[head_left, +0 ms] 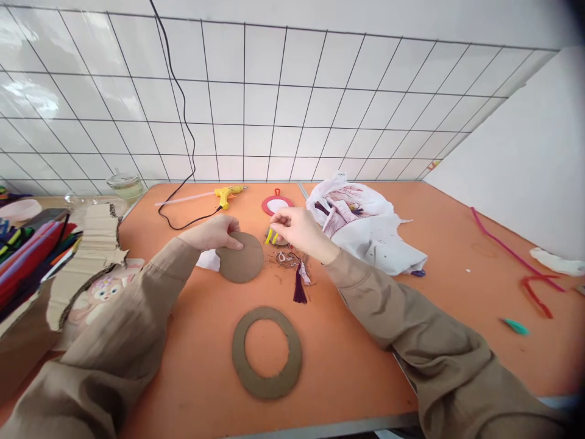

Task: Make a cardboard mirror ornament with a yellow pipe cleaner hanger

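Note:
My left hand [218,234] grips a round brown cardboard disc [244,261] by its upper left edge. A white piece [209,260] shows behind the disc. My right hand [296,230] is closed in a pinch just above two short yellow strips [272,236]; whether the fingers hold them, I cannot tell. Below that hand are a tangle of brown thread or twigs [287,260] and a dark purple tassel [300,286]. Nearer to me, a cardboard ring [292,360] lies flat on the orange table [196,378].
At the back are a yellow glue gun [223,196] with a black cord and a red-rimmed disc [269,203]. A white plastic bag [370,238] with cloth sits to the right. Torn cardboard [86,256] and colourful pipe cleaners [41,262] lie left; a red pipe cleaner [539,299] lies right.

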Demonstrator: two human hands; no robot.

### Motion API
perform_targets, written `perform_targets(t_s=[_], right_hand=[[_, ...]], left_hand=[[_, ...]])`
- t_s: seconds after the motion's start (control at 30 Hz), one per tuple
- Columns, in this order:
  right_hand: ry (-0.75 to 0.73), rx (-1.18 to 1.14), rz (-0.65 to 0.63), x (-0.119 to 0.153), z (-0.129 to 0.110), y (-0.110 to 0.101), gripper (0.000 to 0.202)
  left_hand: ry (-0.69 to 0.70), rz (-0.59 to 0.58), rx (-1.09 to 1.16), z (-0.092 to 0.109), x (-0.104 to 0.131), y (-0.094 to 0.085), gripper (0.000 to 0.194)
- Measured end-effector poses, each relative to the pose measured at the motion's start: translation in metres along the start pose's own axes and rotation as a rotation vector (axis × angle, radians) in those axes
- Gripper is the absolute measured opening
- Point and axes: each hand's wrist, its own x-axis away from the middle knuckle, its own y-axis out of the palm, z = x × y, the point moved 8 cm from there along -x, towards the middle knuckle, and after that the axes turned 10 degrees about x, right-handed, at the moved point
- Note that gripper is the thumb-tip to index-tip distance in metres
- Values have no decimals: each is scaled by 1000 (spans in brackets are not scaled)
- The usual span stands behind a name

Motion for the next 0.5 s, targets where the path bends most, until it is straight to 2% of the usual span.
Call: perform_targets(t_s=[0.07, 0.13, 0.23, 0.37, 0.5], right_hand=[[-4, -57, 29, 2, -4, -5, 10], [-20, -127, 57, 6, -11, -12, 8], [-92, -237, 101, 13, -25, -25, 10], [-199, -218, 163, 22, -40, -37, 9], [-196, -232, 148, 25, -44, -38, 8]], left_hand=[[63, -17, 103, 15, 8, -1, 22], [174, -38, 327, 34, 17, 0, 21], [223, 25, 422, 51, 25, 1, 24], [252, 109, 445, 63, 30, 5, 25], [273, 133, 534, 64, 31, 10, 25]])
